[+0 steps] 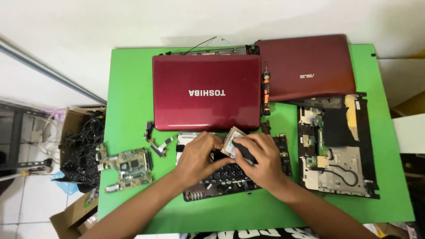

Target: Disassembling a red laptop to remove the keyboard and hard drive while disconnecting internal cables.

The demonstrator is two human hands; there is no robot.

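Note:
A small silver hard drive (pixel 231 140) is tilted up between both my hands over an opened black laptop base (pixel 230 179). My left hand (pixel 200 155) grips the drive's left side with curled fingers. Over its right side lies my right hand (pixel 262 158), which also presses a black part against it. Just beyond the hands lies a closed dark red laptop lid (pixel 206 92). The base is mostly hidden under my hands and forearms.
On the green table (pixel 133 79): a second red laptop lid (pixel 305 66) back right, an orange-black screwdriver (pixel 266 93) between the lids, a stripped laptop chassis (pixel 338 146) right, a green motherboard (pixel 126 167) left, small cables (pixel 157 144). Box of cables (pixel 82 144) on the floor at left.

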